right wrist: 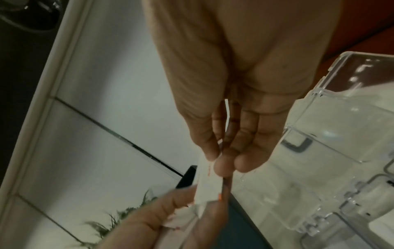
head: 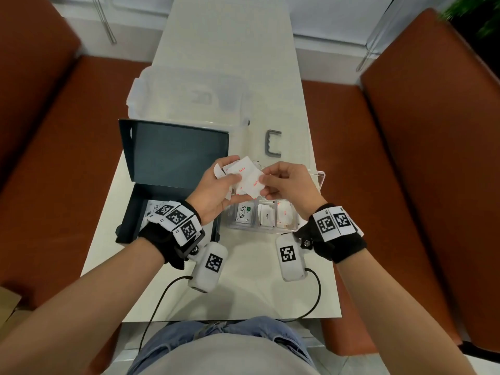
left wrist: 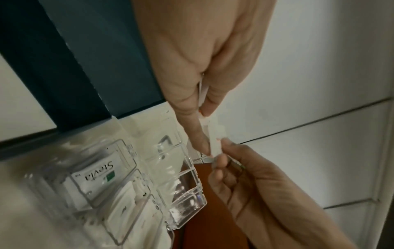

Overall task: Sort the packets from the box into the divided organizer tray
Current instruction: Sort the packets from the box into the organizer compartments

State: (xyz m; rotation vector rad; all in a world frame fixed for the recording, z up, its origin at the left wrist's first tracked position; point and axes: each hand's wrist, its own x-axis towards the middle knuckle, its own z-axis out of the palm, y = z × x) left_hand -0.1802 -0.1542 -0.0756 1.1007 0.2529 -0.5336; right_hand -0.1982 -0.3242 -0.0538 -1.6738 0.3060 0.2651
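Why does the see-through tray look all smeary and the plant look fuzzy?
Left wrist view: the organizer tray sits close to the lens, streaked with glare and blur, though "Stevia" still reads. Head view: the plant at the top right corner is smeared, and the wide lens bends the table edges.

1. Both forearms reach from the bottom corners toward the frame's centre, each wrist wrapped in a black band with markers.
2. The left hand (head: pixel 213 189) sits left of centre, thumb and fingers (left wrist: pixel 198 134) curled in a pinch.
3. The right hand (head: pixel 286 182) faces it at centre right, thumb and fingers (right wrist: pixel 221 166) pinched together.
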